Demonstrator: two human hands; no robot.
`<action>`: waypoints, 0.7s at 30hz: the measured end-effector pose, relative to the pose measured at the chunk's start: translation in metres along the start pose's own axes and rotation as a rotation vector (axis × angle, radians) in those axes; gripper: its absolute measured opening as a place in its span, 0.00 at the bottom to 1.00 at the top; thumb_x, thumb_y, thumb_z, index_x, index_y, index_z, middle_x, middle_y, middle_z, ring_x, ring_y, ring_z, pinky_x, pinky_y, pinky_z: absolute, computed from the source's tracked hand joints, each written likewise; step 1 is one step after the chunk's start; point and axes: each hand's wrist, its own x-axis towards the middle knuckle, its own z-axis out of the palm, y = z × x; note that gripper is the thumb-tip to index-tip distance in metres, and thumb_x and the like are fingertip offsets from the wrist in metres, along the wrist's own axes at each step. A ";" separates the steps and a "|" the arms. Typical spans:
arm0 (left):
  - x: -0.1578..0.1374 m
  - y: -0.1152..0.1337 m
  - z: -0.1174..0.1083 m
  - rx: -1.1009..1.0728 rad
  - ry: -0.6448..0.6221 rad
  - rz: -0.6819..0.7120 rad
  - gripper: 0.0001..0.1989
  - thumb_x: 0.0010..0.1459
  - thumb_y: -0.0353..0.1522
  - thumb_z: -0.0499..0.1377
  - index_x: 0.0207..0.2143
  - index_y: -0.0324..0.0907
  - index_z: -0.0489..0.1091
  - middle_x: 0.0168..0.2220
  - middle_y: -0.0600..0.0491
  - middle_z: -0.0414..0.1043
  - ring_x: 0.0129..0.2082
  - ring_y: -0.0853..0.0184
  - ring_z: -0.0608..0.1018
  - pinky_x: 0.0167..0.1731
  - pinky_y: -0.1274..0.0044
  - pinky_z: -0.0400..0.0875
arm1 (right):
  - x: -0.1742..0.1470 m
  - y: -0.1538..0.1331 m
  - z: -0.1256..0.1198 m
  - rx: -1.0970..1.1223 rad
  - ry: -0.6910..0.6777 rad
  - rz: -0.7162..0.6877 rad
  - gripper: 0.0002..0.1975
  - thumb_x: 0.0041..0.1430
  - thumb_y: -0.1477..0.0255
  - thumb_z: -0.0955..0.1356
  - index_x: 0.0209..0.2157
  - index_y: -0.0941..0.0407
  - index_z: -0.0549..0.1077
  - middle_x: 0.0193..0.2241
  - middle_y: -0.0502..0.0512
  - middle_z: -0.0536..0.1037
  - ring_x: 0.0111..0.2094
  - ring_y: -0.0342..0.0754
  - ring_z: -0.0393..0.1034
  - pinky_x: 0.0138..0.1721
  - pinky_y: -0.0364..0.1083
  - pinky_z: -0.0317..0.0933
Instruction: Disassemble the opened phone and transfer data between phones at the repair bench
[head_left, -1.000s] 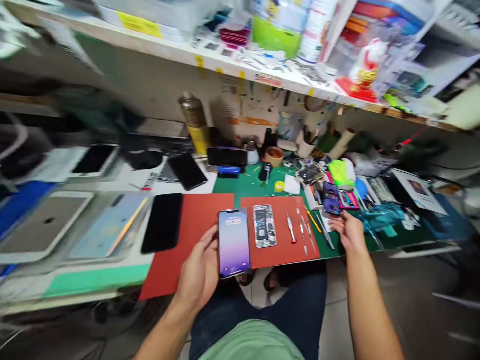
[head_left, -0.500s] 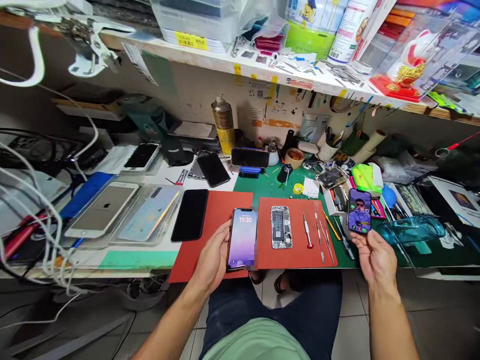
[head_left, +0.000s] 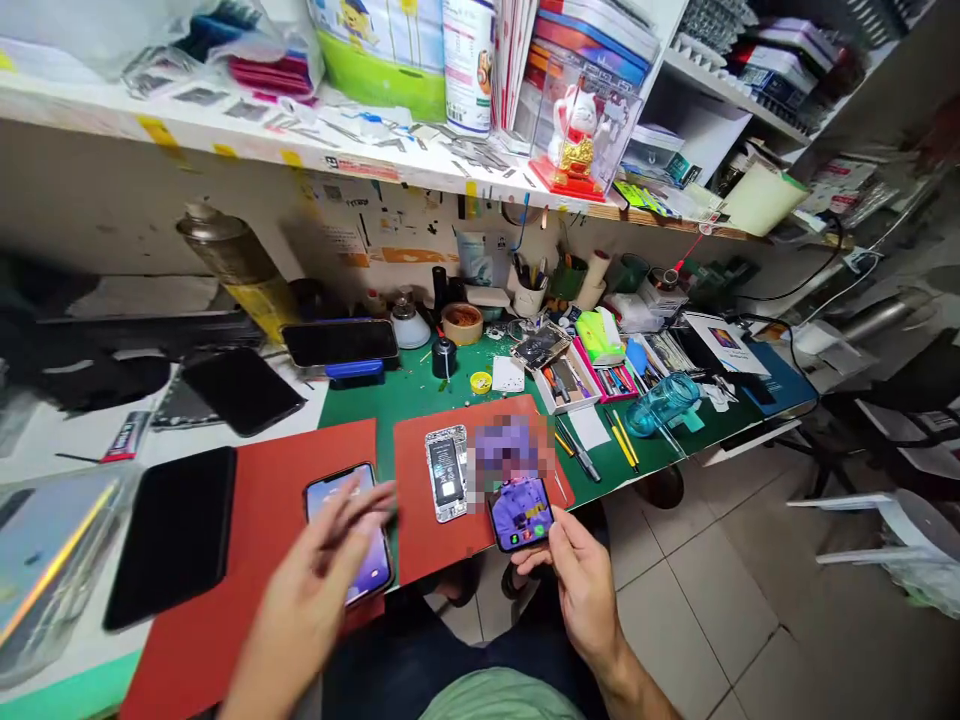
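My right hand (head_left: 581, 580) grips a smartphone (head_left: 520, 515) by its lower right corner, screen lit, over the edge of the right red mat (head_left: 420, 545). Part of its screen is pixelated. Over another lit smartphone (head_left: 375, 568) hovers my left hand (head_left: 311, 575), blurred, with fingers stretched out. That phone rests at the inner edge of the left red mat (head_left: 262, 500), partly covered by the hand. Between the two phones lies an opened phone body (head_left: 448, 472) with its battery exposed. The held phone and pixelation hide most of the slim tools on the right mat.
A black tablet-like device (head_left: 172, 540) lies at left. Behind stand a propped phone (head_left: 341, 345), a spray can (head_left: 236, 265) and a yellow-lidded small pot (head_left: 480, 382). To the right are a tool box (head_left: 562, 385) and a blue bottle (head_left: 664, 405). A shelf (head_left: 420, 165) overhangs the bench.
The view has swung right. My right hand has brought its phone inward over the right mat. My left hand has let go of the other phone, which now lies down, and is lifted above it.
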 end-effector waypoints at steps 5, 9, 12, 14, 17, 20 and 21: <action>-0.008 0.006 0.071 -0.398 -0.317 -0.150 0.49 0.60 0.50 0.72 0.76 0.51 0.54 0.72 0.43 0.61 0.69 0.48 0.70 0.66 0.62 0.72 | -0.016 0.004 0.017 -0.435 0.023 -0.438 0.19 0.79 0.69 0.60 0.60 0.58 0.76 0.42 0.60 0.86 0.39 0.48 0.84 0.41 0.44 0.79; -0.008 0.012 0.085 -0.463 -0.317 -0.195 0.43 0.60 0.48 0.72 0.72 0.50 0.62 0.72 0.44 0.62 0.68 0.48 0.71 0.57 0.69 0.79 | -0.021 0.006 0.024 -0.579 0.046 -0.716 0.26 0.75 0.81 0.60 0.70 0.53 0.68 0.50 0.60 0.84 0.49 0.48 0.83 0.48 0.43 0.80; -0.011 0.016 0.084 -0.454 -0.295 -0.199 0.43 0.57 0.47 0.75 0.70 0.46 0.65 0.69 0.42 0.65 0.63 0.50 0.76 0.52 0.73 0.81 | -0.025 0.008 0.026 -0.543 0.069 -0.721 0.26 0.75 0.80 0.61 0.69 0.53 0.69 0.50 0.61 0.84 0.50 0.50 0.83 0.48 0.45 0.80; -0.011 0.017 0.085 -0.462 -0.276 -0.196 0.44 0.54 0.46 0.77 0.69 0.46 0.67 0.67 0.42 0.69 0.59 0.51 0.79 0.49 0.74 0.82 | -0.027 0.007 0.028 -0.393 0.060 -0.530 0.20 0.77 0.73 0.62 0.65 0.56 0.74 0.45 0.62 0.85 0.43 0.50 0.85 0.44 0.46 0.80; -0.006 0.020 0.084 -0.582 -0.242 -0.223 0.39 0.57 0.50 0.73 0.67 0.46 0.69 0.60 0.42 0.76 0.54 0.50 0.82 0.47 0.69 0.83 | -0.027 0.000 0.031 0.038 -0.021 -0.068 0.22 0.77 0.58 0.64 0.56 0.59 0.80 0.35 0.61 0.85 0.31 0.50 0.83 0.36 0.47 0.79; 0.009 0.022 0.070 -0.718 -0.233 -0.325 0.35 0.62 0.54 0.67 0.63 0.42 0.73 0.51 0.41 0.81 0.53 0.46 0.82 0.53 0.60 0.81 | -0.017 -0.012 0.022 0.378 -0.167 0.190 0.26 0.69 0.50 0.70 0.47 0.61 0.82 0.28 0.59 0.82 0.25 0.47 0.79 0.27 0.42 0.74; 0.016 0.022 0.062 -0.716 -0.261 -0.397 0.36 0.63 0.55 0.65 0.62 0.40 0.74 0.49 0.40 0.82 0.53 0.44 0.83 0.54 0.57 0.80 | -0.011 -0.017 0.016 0.410 -0.234 0.236 0.27 0.66 0.49 0.72 0.44 0.62 0.82 0.26 0.57 0.81 0.23 0.45 0.77 0.23 0.40 0.71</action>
